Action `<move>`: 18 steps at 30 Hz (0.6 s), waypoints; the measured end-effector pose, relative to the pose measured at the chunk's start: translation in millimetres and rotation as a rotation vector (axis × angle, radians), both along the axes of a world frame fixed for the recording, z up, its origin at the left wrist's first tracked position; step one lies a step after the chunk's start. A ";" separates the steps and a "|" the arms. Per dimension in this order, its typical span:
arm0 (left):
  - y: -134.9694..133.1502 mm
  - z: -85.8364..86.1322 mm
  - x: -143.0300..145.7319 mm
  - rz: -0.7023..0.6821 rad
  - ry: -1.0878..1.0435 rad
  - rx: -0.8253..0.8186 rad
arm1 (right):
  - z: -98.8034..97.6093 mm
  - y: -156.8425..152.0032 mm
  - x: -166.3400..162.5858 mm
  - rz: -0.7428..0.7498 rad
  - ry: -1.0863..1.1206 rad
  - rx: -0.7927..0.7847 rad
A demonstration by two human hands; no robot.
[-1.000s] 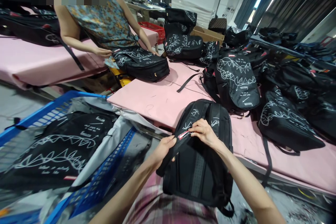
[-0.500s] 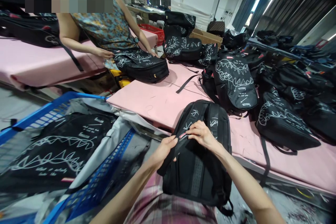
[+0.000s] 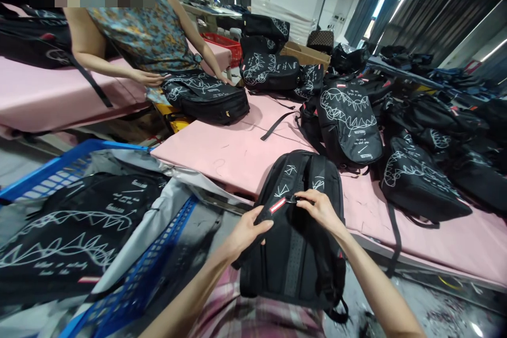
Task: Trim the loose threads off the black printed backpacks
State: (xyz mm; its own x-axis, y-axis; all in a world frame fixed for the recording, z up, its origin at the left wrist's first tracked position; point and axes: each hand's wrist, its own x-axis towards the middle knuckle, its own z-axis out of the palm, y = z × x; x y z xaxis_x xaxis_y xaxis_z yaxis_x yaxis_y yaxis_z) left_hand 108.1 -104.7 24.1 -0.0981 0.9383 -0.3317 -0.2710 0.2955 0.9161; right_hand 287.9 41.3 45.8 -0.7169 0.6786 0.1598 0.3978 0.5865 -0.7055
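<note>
A black backpack (image 3: 269, 269) leans upright against the table edge, its back panel and shoulder straps facing me. My left hand (image 3: 247, 229) is closed around one shoulder strap (image 3: 282, 190), thumb on top, just below a red-and-white label (image 3: 278, 205). Close to that label, my right hand (image 3: 319, 208) pinches a small dark thing with a shiny edge (image 3: 292, 199), too small to name. Its tip points at the strap beside the label. White scribble print marks both straps.
A pink-covered table (image 3: 222, 153) carries several black printed backpacks (image 3: 350, 121) on the right. Across it, a person in a patterned top (image 3: 146, 31) has both hands on another backpack (image 3: 206, 97). At left stands a blue basket (image 3: 71, 161) with a printed backpack (image 3: 79, 227) inside.
My right hand has moved right, off the label, which now shows fully. My left hand keeps hold of the strap. The view has shifted slightly to the right.
</note>
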 end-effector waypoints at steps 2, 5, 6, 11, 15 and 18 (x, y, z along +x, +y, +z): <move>0.6 0.6 -1.9 -0.013 0.024 -0.005 | -1.9 3.3 1.0 0.009 -0.066 0.009; 1.6 -2.4 -6.0 -0.043 0.031 0.026 | -4.2 4.7 0.1 -0.004 -0.088 -0.023; 1.8 -3.4 -7.2 -0.048 0.027 0.036 | -5.2 5.0 -0.3 -0.003 -0.093 -0.040; 3.0 -2.7 -8.8 -0.049 0.024 0.025 | -8.7 8.5 -3.8 0.034 -0.105 -0.051; 4.2 0.5 -10.1 -0.054 0.026 0.016 | -4.8 15.2 -6.5 0.044 -0.105 -0.033; 4.0 -0.3 -10.8 -0.042 0.016 0.007 | -0.5 16.7 -5.3 0.022 -0.084 -0.039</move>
